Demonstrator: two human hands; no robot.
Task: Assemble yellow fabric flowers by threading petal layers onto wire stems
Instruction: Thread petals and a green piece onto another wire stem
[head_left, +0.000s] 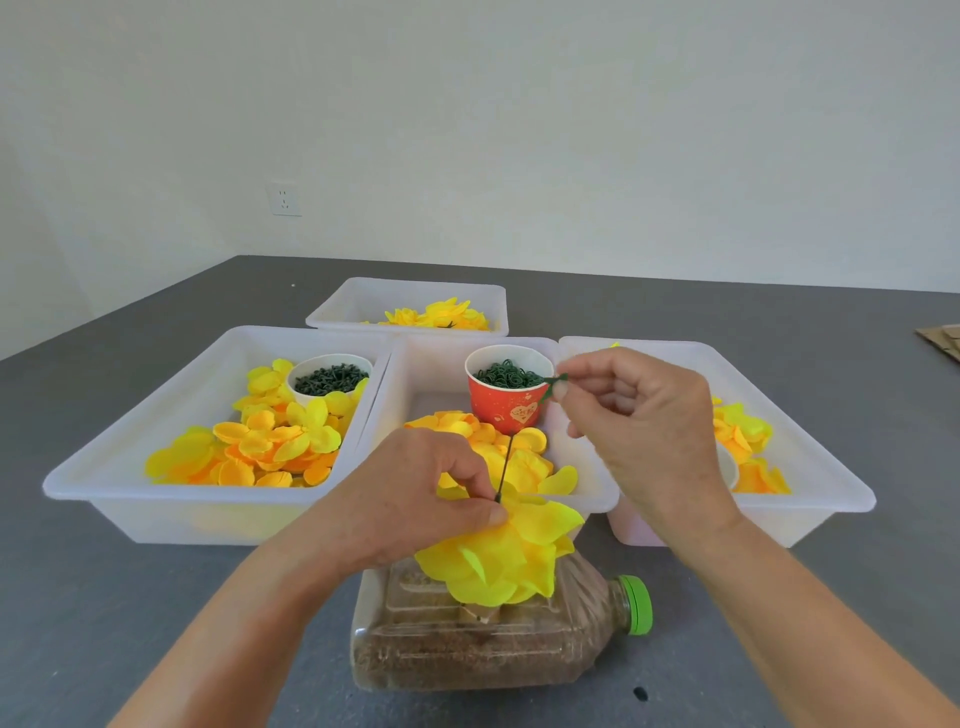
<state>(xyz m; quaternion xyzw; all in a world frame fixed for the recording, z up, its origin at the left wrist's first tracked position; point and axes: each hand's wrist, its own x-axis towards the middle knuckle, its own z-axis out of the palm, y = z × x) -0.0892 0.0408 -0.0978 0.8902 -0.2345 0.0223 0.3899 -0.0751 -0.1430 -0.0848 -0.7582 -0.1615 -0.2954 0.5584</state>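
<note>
Gold heart emblem, unreadable, on the red cup (506, 410)

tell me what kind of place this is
Probably a plain room used as a small craft workstation: a grey table against a bare wall, white bins of yellow petals, and cups of green parts.

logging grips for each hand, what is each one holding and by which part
The left hand pinches the yellow fabric flower at its centre, where the wire stem comes out. The right hand pinches a small green piece by one end.
</note>
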